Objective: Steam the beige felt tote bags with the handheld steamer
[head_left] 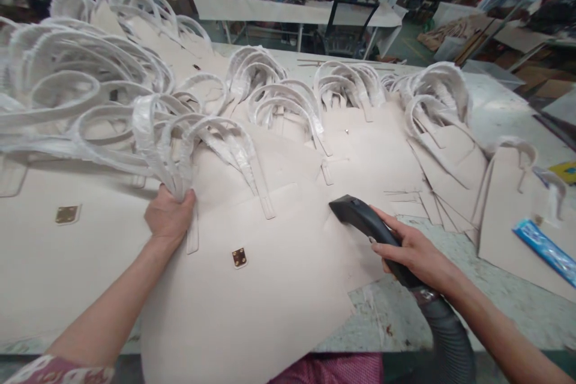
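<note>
Cream flat panels (pixel 270 312): smooth, matt, leather-like. Curved white straps (pixel 144 126): wrapped in crinkled, glossy clear plastic film. Small squarish gold-toned plate (pixel 240 258): shiny metal. Black tapered nozzle (pixel 364 216): hard plastic, low sheen. Dark grey ribbed hose (pixel 450 327): flexible plastic. Pale green tabletop (pixel 378 312): scuffed, stained. Slim blue packet (pixel 546 252): glossy film.

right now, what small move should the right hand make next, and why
Perhaps sweep the black nozzle across the pale sheets: the right hand holds it with the tip close to them, and the left hand grips the white straps.
</note>
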### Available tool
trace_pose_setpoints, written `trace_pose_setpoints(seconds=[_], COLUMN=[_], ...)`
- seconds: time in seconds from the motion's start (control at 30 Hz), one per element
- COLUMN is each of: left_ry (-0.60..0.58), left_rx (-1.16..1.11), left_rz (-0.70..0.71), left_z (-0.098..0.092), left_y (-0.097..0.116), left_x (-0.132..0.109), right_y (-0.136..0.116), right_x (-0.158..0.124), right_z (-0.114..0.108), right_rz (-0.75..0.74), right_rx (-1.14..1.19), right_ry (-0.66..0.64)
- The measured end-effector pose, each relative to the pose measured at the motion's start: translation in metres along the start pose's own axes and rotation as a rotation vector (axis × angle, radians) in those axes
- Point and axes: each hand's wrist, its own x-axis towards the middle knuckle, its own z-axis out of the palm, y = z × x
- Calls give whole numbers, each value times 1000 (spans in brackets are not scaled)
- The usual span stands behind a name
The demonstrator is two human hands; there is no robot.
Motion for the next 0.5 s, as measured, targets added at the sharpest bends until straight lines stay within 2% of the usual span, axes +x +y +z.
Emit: trace_pose_setpoints(seconds=[0.1,0.33,0.5], left_ry=[1,-44,-96], left_rx=[25,31,-132], left_rz=[18,2,-48], left_z=[1,-6,-13], left_y=[0,4,6], left_x=[0,-3,-5], right_y=[-2,-9,-5], right_x=[9,10,23], right_z=[2,3,6], right_rz=[14,54,-55], right_rx=[-21,-13,-82], right_ry=[5,-26,198])
